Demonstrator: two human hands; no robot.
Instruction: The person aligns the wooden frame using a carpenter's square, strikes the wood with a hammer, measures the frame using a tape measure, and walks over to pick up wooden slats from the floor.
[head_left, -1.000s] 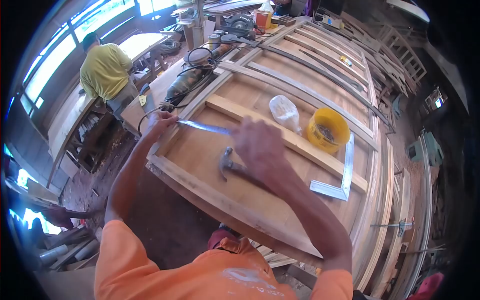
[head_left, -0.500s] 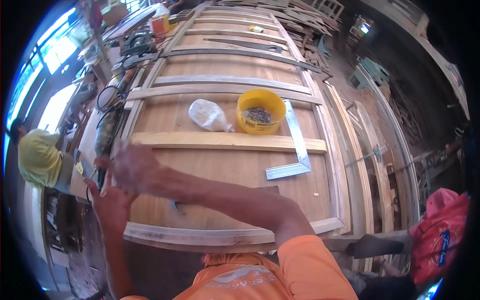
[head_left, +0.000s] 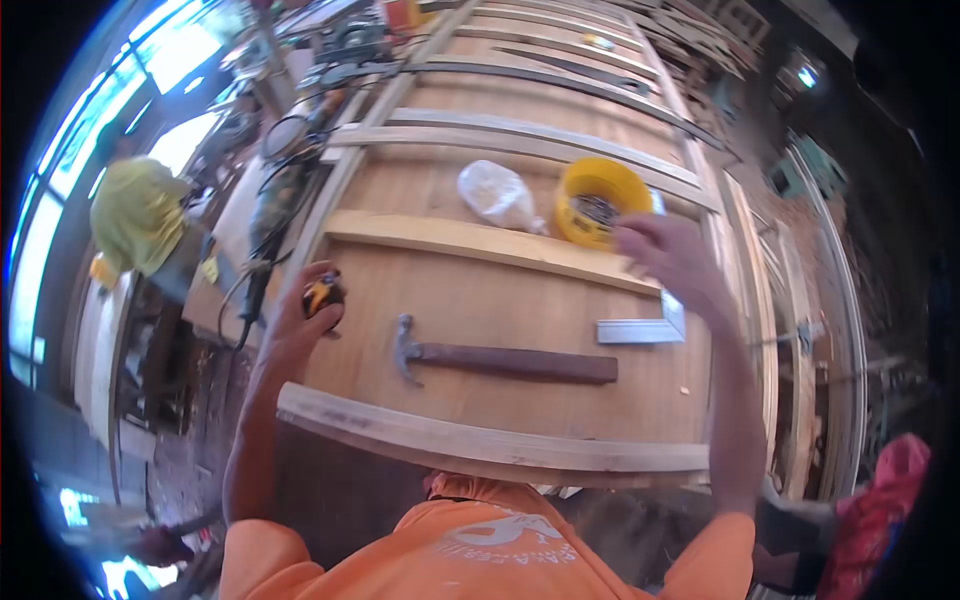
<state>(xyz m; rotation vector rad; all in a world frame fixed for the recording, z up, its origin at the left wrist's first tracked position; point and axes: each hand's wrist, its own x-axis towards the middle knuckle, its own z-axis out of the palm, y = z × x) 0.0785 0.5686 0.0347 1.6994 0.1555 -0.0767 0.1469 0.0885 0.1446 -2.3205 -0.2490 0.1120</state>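
My left hand is closed around a black and yellow tape measure above the left edge of the wooden frame. My right hand, blurred by motion, hovers beside the yellow bucket, fingers loosely bent and apart, with no object visible in them. Nails or similar small metal pieces lie inside the bucket. Beneath the right hand, a metal try square is partly hidden. A claw hammer with a brown handle rests on the panel between my hands. Left of the bucket sits a knotted white plastic bag.
The framed wood panel has several crosspieces. A handsaw and a long dark bar lie across its far part. On the left are a corded power tool and a person in yellow. Someone in red is at right.
My hands have separated: the right swung across to the bucket, while the left keeps the tape measure. The hammer, mostly covered by my arm before, now shows fully. The view has shifted.
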